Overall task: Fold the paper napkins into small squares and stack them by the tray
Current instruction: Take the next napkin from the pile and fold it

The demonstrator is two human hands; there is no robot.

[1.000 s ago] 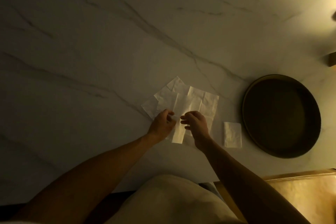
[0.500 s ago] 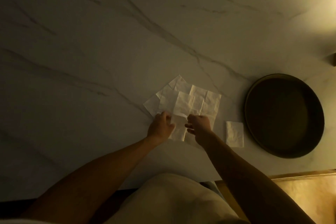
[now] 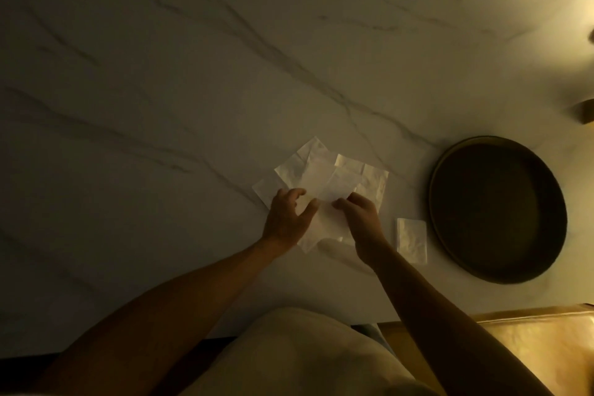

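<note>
Both hands work on one napkin (image 3: 324,202) at the near middle of the marble table (image 3: 160,106). The left hand (image 3: 289,219) lies on its left part with fingers loosely spread and the thumb reaching toward the fold; the right hand (image 3: 361,217) pinches the napkin's folded edge just beside the left thumb, fingers curled round the paper. The two hands sit close together, their tips nearly touching. Just beyond the fingertips lies a loose heap of unfolded napkins (image 3: 308,167), overlapping one another at odd angles and running under the napkin being folded; whether the left hand also touches the heap's near corner cannot be told in the dim light. To the right of the right hand, a little apart from the wrist, a folded napkin (image 3: 412,239) lies flat, and just beyond that, nearly touching it, sits the round dark tray (image 3: 440,190). Farther right and away from the hands, a small dark object (image 3: 586,111) is cut by the picture's edge. Left of the left hand and beyond the heap the table runs broad and bare to its far edge. The near edge passes beneath both forearms, close behind the wrists, with a golden seat (image 3: 530,347) below the right arm.
</note>
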